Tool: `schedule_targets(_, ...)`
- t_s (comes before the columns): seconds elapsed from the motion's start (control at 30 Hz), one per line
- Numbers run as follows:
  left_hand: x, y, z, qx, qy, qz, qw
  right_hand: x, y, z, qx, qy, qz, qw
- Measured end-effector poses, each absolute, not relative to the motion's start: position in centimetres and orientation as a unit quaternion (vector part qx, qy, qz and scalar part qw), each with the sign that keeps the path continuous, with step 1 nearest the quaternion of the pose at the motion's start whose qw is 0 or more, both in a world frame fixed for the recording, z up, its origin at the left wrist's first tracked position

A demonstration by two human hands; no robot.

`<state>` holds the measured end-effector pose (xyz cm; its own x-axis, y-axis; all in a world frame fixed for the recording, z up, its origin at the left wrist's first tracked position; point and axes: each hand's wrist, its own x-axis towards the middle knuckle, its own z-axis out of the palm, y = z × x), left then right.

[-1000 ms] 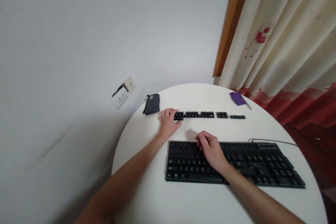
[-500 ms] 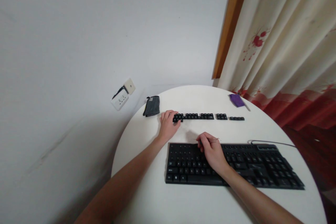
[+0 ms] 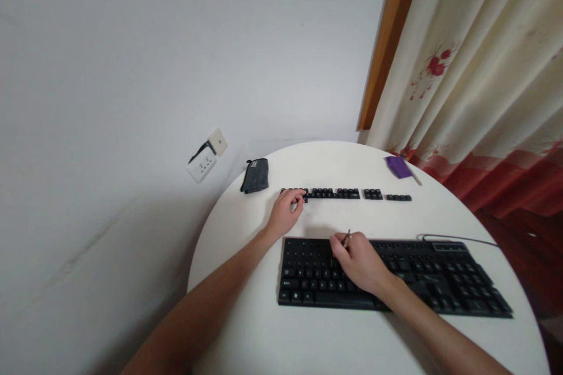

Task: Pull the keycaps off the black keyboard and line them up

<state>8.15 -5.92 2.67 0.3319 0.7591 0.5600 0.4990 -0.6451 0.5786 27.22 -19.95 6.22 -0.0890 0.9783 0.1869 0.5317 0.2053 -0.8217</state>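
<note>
My left hand [image 3: 284, 211] rests at the left end of a row of loose black keycaps [image 3: 323, 193]. Its thumb and forefinger close on a keycap [image 3: 305, 195] there, and the hand covers part of the row. Below, my right hand [image 3: 360, 258] is closed over the upper middle of a black keyboard [image 3: 440, 275]. From that grip sticks up a thin wire keycap puller [image 3: 347, 237]; its lower end points down at the keys, and my fingers hide most of it. The keys directly under the right hand cannot be seen.
The round white table [image 3: 246, 328] stands near the wall. At its back left lies a dark zip pouch [image 3: 256, 176]; a purple cloth item [image 3: 398, 167] with a pale stick is at the back right. The keyboard cable [image 3: 461, 239] runs off right. A curtain [image 3: 484, 99] hangs beyond.
My left hand's fingers have drawn together at the keycaps, moving slightly right. My right hand has turned and lowered a little, so the keycap puller now stands more upright over the keyboard.
</note>
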Motion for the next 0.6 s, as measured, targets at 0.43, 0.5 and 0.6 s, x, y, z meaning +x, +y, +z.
schedule_targets(0.43, 8.1, -5.7, 2.3, 0.794, 0.406, 0.414, 0.182, 27.2, -20.3, 6.5, -0.514, -0.737, 0.289, 0.331)
schedule_targets(0.5, 8.1, -5.7, 2.3, 0.793, 0.404, 0.418, 0.184, 27.4, -19.9, 6.4, -0.526, -0.718, 0.327, 0.317)
schedule_targets(0.6, 8.0, -5.6, 2.1, 0.792, 0.394, 0.426, 0.188, 27.5, -19.5, 6.1, -0.531, -0.698, 0.364, 0.314)
